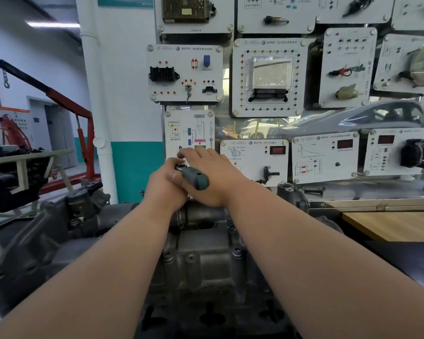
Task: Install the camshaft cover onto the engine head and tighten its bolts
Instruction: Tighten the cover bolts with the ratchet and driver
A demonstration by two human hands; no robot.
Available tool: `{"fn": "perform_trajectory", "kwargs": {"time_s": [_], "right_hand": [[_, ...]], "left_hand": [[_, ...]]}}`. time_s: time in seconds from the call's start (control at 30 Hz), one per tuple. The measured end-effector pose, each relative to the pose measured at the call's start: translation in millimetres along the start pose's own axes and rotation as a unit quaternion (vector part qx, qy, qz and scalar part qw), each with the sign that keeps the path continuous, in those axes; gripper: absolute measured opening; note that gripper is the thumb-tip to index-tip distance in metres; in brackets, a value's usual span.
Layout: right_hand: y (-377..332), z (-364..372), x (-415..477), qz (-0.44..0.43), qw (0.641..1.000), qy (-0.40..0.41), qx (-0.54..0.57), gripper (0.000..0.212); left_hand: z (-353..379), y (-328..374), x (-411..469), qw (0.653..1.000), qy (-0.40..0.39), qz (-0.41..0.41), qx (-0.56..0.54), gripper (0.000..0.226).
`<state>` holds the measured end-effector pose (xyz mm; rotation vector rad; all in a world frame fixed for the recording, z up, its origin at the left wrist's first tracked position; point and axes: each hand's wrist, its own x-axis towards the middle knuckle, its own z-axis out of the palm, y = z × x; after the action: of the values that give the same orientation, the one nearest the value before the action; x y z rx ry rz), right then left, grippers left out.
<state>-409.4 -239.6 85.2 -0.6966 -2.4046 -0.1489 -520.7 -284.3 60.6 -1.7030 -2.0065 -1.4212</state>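
Note:
The grey metal camshaft cover [203, 260] lies on the engine head [59, 245] in front of me, with bolt heads along its edges. Both my arms reach to its far end. My right hand [213, 177] grips the dark green handle of a ratchet wrench [196, 178], which points towards me. My left hand [164, 184] presses against the wrench head, its thumb on the handle's near side. The socket and the bolt under it are hidden by my hands.
A board of white training panels [269, 77] stands right behind the engine. A red engine crane [83, 133] is at the left, beside another engine on a stand [8, 177]. A wooden table top [397, 226] lies at the right, with a metal bench behind it.

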Motion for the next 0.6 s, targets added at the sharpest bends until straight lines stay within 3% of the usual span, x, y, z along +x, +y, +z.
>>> {"fn": "perform_trajectory", "kwargs": {"time_s": [0.07,0.2,0.33,0.43,0.6], "right_hand": [[3.6,-1.7,-2.0,0.023,1.000,-0.007,0.003,0.066],[15.8,-3.1,-6.2,0.157,0.986,-0.027,0.046,0.075],[21.5,-4.4,-8.4,0.246,0.965,-0.064,0.067,0.076],[20.1,-3.7,-5.9,0.259,0.961,-0.072,0.074,0.075],[19.5,-2.3,-8.9,0.201,0.973,-0.083,0.079,0.084]], "left_hand": [[-1.8,-3.6,3.8,0.998,0.001,-0.039,0.052,0.042],[1.8,-3.3,4.9,0.999,0.024,-0.031,0.030,0.024],[3.2,-5.1,4.4,0.999,0.033,-0.034,0.002,0.031],[4.7,-6.2,4.5,0.999,0.032,-0.022,0.006,0.031],[7.0,-6.1,6.0,0.999,-0.002,-0.033,-0.002,0.032]]}}
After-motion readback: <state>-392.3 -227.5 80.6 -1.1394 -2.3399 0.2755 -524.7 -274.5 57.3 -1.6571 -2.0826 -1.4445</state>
